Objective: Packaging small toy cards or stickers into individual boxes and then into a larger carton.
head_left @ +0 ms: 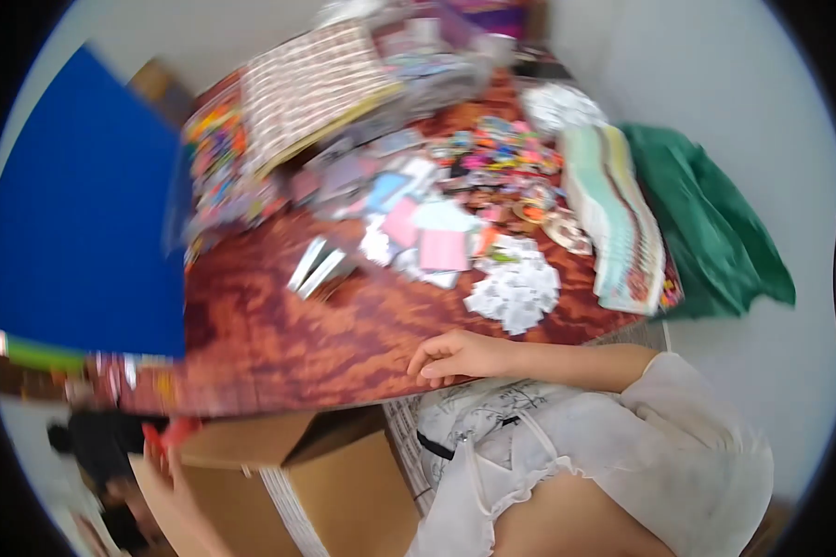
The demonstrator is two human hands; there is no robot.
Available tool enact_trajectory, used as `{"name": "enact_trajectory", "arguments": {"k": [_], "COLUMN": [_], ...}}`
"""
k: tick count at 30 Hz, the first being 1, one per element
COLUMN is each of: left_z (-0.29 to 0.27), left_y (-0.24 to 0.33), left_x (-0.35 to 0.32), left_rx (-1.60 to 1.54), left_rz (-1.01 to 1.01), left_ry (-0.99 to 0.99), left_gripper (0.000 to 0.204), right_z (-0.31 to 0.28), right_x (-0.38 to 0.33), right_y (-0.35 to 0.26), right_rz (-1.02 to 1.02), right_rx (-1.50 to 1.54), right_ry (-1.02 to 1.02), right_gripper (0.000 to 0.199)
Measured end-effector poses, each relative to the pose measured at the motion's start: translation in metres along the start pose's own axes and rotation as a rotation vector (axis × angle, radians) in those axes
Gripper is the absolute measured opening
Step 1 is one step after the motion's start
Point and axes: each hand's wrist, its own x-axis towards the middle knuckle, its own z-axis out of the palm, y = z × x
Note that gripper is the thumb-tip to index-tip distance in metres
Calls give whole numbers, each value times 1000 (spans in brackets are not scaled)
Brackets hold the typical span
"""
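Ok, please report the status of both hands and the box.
Right hand looks empty, at table edge. Left hand by red item, grip unclear. Cardboard box close by left hand.

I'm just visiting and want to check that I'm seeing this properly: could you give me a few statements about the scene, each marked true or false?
1. The right hand is at the near edge of the reddish-brown table. True.
2. The green sheeting is at the far left of the picture. False: it is at the right; a blue panel fills the left.
3. The left hand is close to a red item. True, though blur hides whether the fingers grip it.
4. The cardboard box stands on the tabletop. False: it is off the table, beside its near edge.
5. The right hand is holding the pile of white pieces. False: the pile lies on the table, apart from the hand.
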Motion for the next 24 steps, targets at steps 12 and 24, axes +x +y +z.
{"name": "enact_trajectory", "arguments": {"k": [12,24], "left_z": [343,480], "left_y": [287,237], "left_x": [-8,-62], "left_rx": [570,293], "left_rz": [931,944], "left_ry": [-1265,-732], "left_gripper": [61,71], "right_z": [-108,-116], "right_x": [-232,-282], "right_y": [-7,45], "right_rz": [-195,-186], "right_rx": [-1140,-1207], "right_ry": [1433,1528], "right_gripper": [15,53]}}
